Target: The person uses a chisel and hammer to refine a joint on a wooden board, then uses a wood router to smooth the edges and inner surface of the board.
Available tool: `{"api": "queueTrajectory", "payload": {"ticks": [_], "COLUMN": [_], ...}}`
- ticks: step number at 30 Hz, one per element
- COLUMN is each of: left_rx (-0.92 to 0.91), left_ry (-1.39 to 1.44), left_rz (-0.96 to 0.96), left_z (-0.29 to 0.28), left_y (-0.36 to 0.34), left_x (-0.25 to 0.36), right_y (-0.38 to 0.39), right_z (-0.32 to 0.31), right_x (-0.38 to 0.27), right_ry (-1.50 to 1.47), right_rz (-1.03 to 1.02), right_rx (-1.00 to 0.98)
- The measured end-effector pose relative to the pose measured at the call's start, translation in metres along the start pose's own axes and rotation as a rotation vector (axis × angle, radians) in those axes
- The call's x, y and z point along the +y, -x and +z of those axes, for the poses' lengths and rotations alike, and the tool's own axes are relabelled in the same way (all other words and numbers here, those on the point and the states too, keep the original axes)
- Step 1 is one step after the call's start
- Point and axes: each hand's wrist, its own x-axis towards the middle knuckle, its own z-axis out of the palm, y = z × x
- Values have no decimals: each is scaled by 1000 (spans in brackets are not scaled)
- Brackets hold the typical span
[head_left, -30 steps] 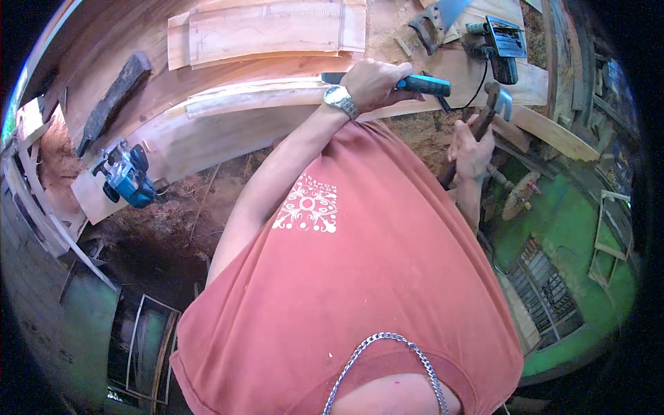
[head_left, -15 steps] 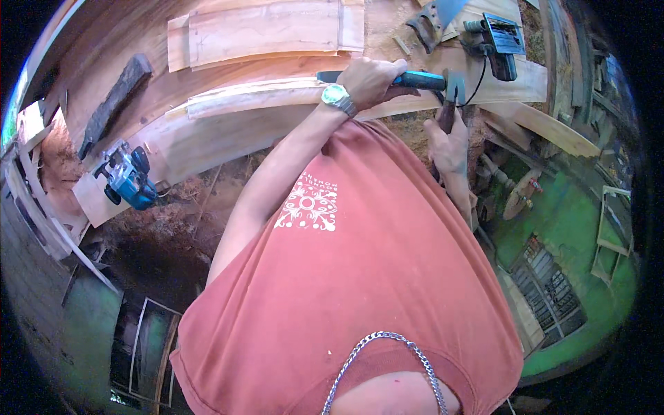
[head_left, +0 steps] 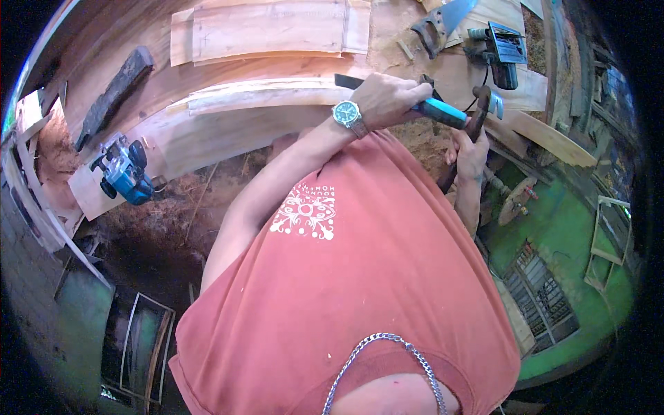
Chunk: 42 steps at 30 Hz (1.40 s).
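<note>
The right hand holds a hammer, its head near the blue end of a chisel. The left hand wraps around the chisel, near a pale board. A crooked hit could slip and hurt that hand.

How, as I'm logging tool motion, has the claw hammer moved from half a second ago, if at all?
Yes: the claw hammer has moved right and slightly downward in view, judged against the corded power tool.
</note>
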Motion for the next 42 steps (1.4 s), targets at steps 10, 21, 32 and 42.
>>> {"api": "queueTrajectory", "payload": {"ticks": [10, 21, 32, 42], "left_rx": [851, 1245, 1316, 1205], "left_ry": [1133, 1118, 1157, 909], "left_rz": [-376, -482, -459, -396], "left_z": [-106, -77, -65, -56], "left_y": [67, 77, 89, 83], "left_x": [-30, -50, -56, -44], "right_y": [3, -37, -11, 10], "right_z": [10, 61, 156, 223], "right_x": [-24, -111, -205, -223], "right_ry": [64, 532, 767, 943], "right_rz": [-6, -499, -640, -1096], "right_rx": [-36, -266, -474, -903]}}
